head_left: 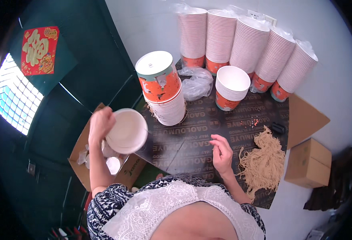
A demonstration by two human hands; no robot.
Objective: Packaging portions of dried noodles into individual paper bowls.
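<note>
At the left, above a cardboard box, my left hand (101, 123) is closed at the rim of a white paper bucket (133, 138), which is tilted so that its inside shows. My right hand (223, 155) is over the near right of the dark table, its fingers loosely bent and apart, with nothing visible in them. Next to it lies a heap of tan string (264, 162). Between and beyond my hands stands a stack of upside-down paper buckets (162, 86), orange and green at the top, with bits of string sticking out at its sides.
A shorter stack of upright buckets (233, 82) stands farther back. Several tall stacks in clear plastic (246, 40) line the wall. A crumpled plastic bag (198, 83), a small black object (278, 128) and reddish crumbs lie on the table (184, 150). The open cardboard box (78, 168) holds white items.
</note>
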